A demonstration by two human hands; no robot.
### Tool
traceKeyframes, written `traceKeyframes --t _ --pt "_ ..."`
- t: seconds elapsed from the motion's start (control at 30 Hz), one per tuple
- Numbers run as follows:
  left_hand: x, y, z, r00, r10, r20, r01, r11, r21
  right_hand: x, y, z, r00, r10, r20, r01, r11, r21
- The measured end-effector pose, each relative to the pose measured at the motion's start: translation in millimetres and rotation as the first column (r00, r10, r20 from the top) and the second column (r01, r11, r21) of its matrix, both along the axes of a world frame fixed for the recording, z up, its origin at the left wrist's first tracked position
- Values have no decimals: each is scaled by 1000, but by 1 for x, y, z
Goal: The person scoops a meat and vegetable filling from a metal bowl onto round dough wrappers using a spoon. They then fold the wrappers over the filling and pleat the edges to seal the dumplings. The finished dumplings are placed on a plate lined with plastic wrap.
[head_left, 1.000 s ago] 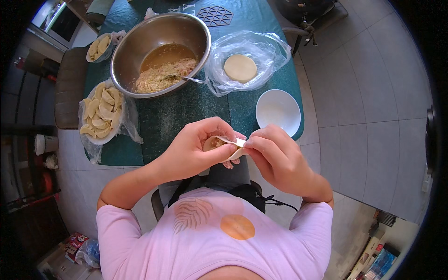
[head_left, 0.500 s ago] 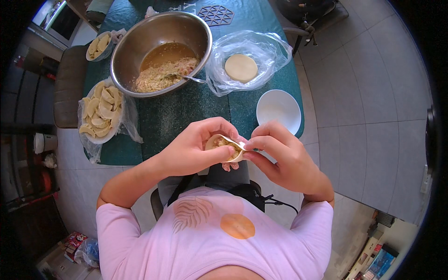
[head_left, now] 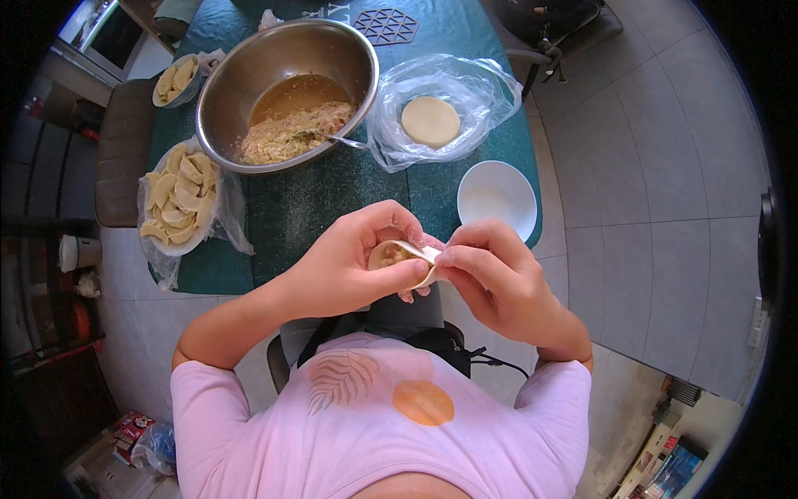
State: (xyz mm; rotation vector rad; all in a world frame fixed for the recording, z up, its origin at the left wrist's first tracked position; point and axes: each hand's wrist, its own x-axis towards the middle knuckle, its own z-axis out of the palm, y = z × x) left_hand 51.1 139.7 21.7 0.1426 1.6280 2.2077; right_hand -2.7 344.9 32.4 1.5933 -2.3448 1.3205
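Note:
A half-folded dumpling is held in front of my body, just off the table's near edge. Pale filling shows through its gap on the left side. My left hand cradles it, thumb across the front and fingers behind and beneath. At the dumpling's right end, the thumb and fingertips of my right hand pinch the two dough edges together. Beyond my hands stands a large steel bowl of minced filling, a spoon leaning on its rim. Round dough wrappers lie stacked on a clear plastic bag.
Folded dumplings fill a plastic-lined dish at the table's left edge, with a smaller bowl of dumplings behind it. A white bowl sits near the right edge of the green tablecloth. A dark trivet lies farther back.
The wrapper's opening has narrowed at the right end as my right fingers pinch its edges. Both hands stay in nearly the same place.

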Motion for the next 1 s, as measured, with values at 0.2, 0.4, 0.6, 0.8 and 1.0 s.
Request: traceKeyframes --t 0.2,0.4,0.6,0.8,1.0 --pt "-3 -6 -2 996 -20 83 16 998 55 1 -1 3 988 -39 149 40 999 0" --pt "1 -3 0 999 3 48 -6 998 60 -4 -3 16 985 52 167 -64 996 68" --pt "1 -2 1 998 -3 61 1 1000 30 -2 -4 11 999 43 6 -43 998 47" --pt "2 -4 -3 996 -81 -27 80 995 -54 2 -4 5 999 31 12 -31 999 14" --pt "2 -4 -3 998 -45 40 39 988 147 3 0 5 999 5 -32 -5 1000 20"
